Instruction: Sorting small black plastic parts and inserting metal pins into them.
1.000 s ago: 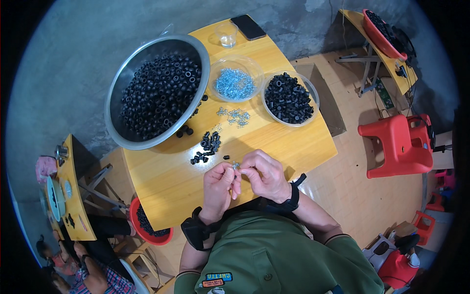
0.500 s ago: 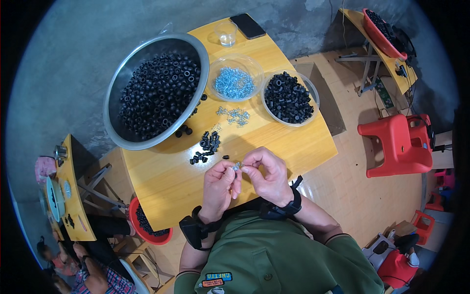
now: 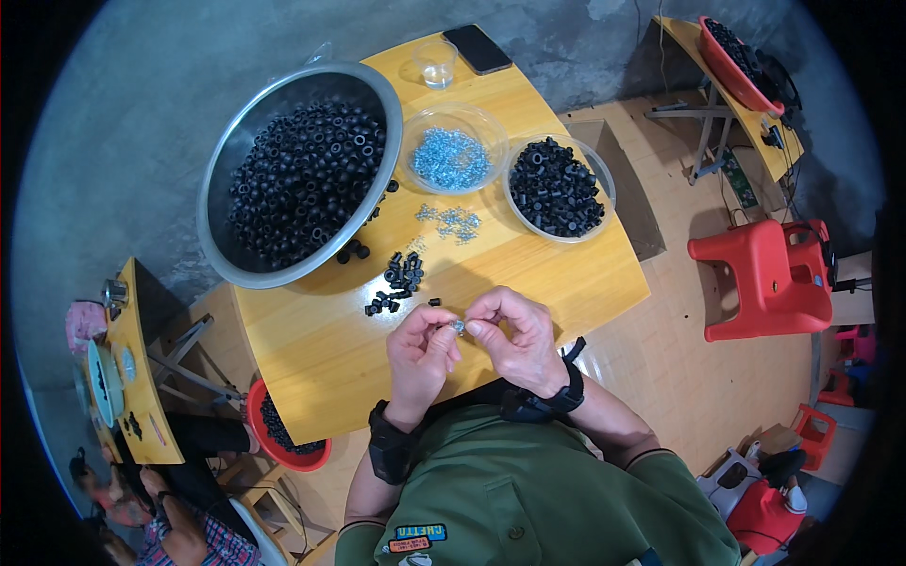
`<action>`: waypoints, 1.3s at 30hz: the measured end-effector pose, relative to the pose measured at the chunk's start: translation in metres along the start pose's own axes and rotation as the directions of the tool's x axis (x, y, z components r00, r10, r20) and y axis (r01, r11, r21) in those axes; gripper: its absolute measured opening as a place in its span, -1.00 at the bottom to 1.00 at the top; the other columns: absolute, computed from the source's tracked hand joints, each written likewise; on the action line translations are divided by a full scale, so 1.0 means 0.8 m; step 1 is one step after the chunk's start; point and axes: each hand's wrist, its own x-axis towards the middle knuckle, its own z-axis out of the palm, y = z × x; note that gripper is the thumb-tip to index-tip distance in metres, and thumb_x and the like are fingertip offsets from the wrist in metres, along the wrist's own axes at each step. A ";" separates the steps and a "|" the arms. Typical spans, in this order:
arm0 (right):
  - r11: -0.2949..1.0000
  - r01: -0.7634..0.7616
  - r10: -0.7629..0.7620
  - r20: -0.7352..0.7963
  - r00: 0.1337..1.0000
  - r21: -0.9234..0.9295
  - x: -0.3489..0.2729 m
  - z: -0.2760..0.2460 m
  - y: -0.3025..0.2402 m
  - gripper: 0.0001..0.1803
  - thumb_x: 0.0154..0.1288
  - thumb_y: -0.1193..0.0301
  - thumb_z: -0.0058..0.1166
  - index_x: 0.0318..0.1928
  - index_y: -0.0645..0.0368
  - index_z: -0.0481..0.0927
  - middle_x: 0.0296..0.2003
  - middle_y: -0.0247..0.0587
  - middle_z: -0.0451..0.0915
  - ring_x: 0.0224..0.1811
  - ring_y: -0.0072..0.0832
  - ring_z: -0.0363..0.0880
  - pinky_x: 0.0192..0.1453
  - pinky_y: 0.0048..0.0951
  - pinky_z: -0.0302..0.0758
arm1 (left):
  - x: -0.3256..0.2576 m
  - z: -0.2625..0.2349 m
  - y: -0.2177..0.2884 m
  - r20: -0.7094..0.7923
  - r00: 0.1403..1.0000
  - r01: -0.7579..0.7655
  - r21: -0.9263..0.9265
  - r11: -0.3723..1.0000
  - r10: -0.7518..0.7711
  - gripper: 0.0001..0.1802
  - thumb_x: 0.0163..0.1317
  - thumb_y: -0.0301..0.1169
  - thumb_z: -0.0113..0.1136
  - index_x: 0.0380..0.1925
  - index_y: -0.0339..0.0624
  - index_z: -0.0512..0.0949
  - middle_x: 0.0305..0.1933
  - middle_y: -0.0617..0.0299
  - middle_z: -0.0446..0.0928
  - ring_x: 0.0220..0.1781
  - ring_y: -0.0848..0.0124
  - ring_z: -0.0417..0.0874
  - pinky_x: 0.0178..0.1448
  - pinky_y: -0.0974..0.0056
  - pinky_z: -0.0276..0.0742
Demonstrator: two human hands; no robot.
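My left hand [image 3: 421, 357] is closed in a pinch on a small shiny, silvery piece [image 3: 459, 326] above the table's near edge. The thumb and fingertips of my right hand [image 3: 519, 344] are drawn together against the piece's other side; whether they hold a second part is too small to tell. Just beyond my left fingers lies a single black plug [image 3: 435, 302]. A loose heap of black plugs [image 3: 404, 274] sits a little farther off, with small clear pieces [image 3: 455, 224] scattered behind it.
A big metal basin [image 3: 209, 189] of round black parts stands at the table's left. Clear tubs hold bluish pieces [image 3: 451, 158] and black plugs [image 3: 557, 189]. A cup [image 3: 436, 68] and phone [image 3: 478, 49] are at the back. Red stools [image 3: 760, 281] stand right; a person [image 3: 179, 528] sits lower left.
The fingers of my left hand have shifted and curled in around the shiny piece, and the left wrist has turned slightly. My right hand has hardly moved.
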 end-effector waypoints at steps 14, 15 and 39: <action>0.924 -0.257 0.212 0.183 0.960 0.282 -0.001 -0.003 0.012 -0.88 0.28 0.53 -0.06 -0.19 0.27 0.43 -0.51 -0.36 0.50 -0.50 -0.68 0.42 -0.38 -0.64 0.40 | 0.001 0.004 0.000 -0.075 0.955 -0.226 0.433 0.872 0.285 -0.90 0.04 -0.68 0.13 -0.45 -0.27 0.46 -0.52 0.20 0.42 -0.60 0.47 0.44 -0.52 0.42 0.33; 0.924 -0.258 0.212 0.184 0.960 0.281 0.001 -0.005 0.011 -0.88 0.28 0.53 -0.06 -0.19 0.27 0.43 -0.51 -0.36 0.50 -0.50 -0.68 0.42 -0.38 -0.64 0.40 | 0.001 0.004 0.002 -0.029 0.940 -0.278 0.510 0.814 0.340 -0.91 0.07 -0.68 0.10 -0.43 -0.29 0.46 -0.49 0.22 0.42 -0.60 0.53 0.43 -0.54 0.46 0.32; 0.846 0.279 -0.285 0.057 0.957 -0.455 -0.004 0.006 0.008 -0.92 0.04 0.53 0.10 -0.51 0.23 0.47 -0.65 -0.17 0.45 -0.65 -0.33 0.46 -0.56 -0.42 0.38 | 0.001 0.009 0.021 0.107 0.854 -0.397 0.766 0.506 0.508 -0.86 0.00 -0.62 0.14 -0.41 -0.21 0.44 -0.48 0.13 0.42 -0.52 0.20 0.51 -0.50 0.28 0.43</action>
